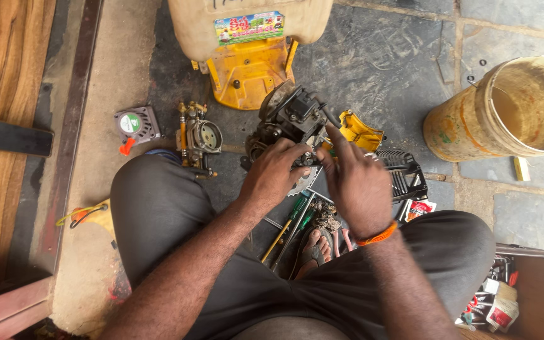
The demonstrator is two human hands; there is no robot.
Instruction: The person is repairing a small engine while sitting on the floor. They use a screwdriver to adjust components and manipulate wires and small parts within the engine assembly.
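While seated cross-legged on grey stone floor (398, 69), working low over parts spread within arm's reach. At twelve o'clock, big cream plastic tank on yellow metal base (250, 69), set just beyond the work. At two o'clock, dirty yellow plastic bucket (505, 113), tipped on its side, mouth toward the viewer, well apart from both hands. At five o'clock, brown open box of small tools and packets (536, 289), near the right knee. At centre, dark grimy small engine block (291, 116), standing on the floor just ahead of the feet, probably so both hands can bear on it from above. Just right of it, black ribbed plastic cover (404, 173) and yellow bent metal bracket (360, 131), laid aside. At ten o'clock, brass-and-grey carburettor body (198, 140), with small grey square cap with green disc (136, 124) beside it. At nine o'clock, black flat phone (11, 136) on wooden boards. Left hand (275, 173): fingers curled down, gripping the engine's near edge, seemingly steadying it. Right hand (357, 182): forefinger stretched toward the engine's top, other fingers bunched; whether pinching anything, cannot tell. Below the hands, green-handled screwdrivers (297, 220) lying between the legs.
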